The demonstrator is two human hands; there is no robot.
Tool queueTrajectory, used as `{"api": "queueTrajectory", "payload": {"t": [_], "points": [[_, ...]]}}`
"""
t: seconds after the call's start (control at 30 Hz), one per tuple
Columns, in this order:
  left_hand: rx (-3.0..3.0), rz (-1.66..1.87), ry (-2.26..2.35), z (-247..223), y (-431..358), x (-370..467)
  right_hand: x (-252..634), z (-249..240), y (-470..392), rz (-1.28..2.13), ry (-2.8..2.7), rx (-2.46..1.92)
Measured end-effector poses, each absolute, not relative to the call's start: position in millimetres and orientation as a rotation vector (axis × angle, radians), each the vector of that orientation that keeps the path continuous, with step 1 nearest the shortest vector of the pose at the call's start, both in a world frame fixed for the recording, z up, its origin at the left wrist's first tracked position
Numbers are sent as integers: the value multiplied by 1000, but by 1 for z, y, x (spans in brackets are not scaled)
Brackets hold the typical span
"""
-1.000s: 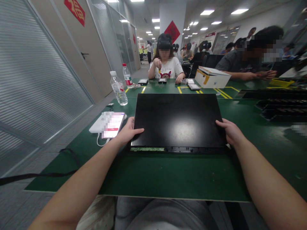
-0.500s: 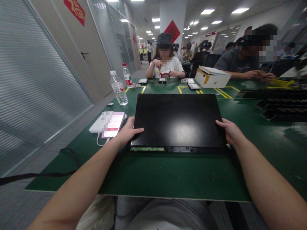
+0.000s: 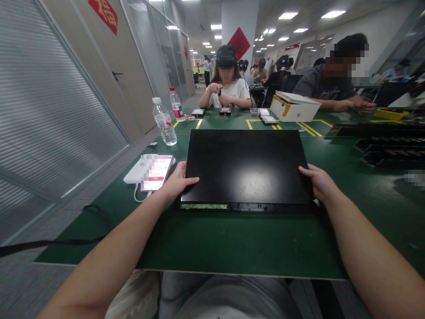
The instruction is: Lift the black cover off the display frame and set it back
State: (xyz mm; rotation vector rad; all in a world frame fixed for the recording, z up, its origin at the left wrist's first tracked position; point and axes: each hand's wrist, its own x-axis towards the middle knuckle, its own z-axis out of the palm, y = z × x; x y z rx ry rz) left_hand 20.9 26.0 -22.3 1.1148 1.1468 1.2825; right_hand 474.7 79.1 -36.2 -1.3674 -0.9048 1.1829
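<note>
Between my hands is a black display panel, glossy and tilted, with a light reflected on its face. A strip of green circuit board shows along its lower edge. My left hand grips the panel's left side, thumb on the front face and fingers behind the edge. On the opposite side my right hand holds the right edge in the same way, its thumb on the front. The fingers behind the panel are mostly hidden from view.
On the green table, a phone leans over a white box at left, near two water bottles. A white carton stands at the back right; black frame-like parts lie at far right. A co-worker sits opposite.
My hands and the panel are nearly still. Across the table, the co-worker's hands have moved closer together; the person at the right has shifted slightly left.
</note>
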Motion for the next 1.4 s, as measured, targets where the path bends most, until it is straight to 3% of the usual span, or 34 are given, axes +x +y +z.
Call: {"api": "queueTrajectory", "payload": {"t": [1.4], "points": [[1162, 1287, 1145, -27, 29, 16, 475, -36, 80, 1157, -942, -1399]]}}
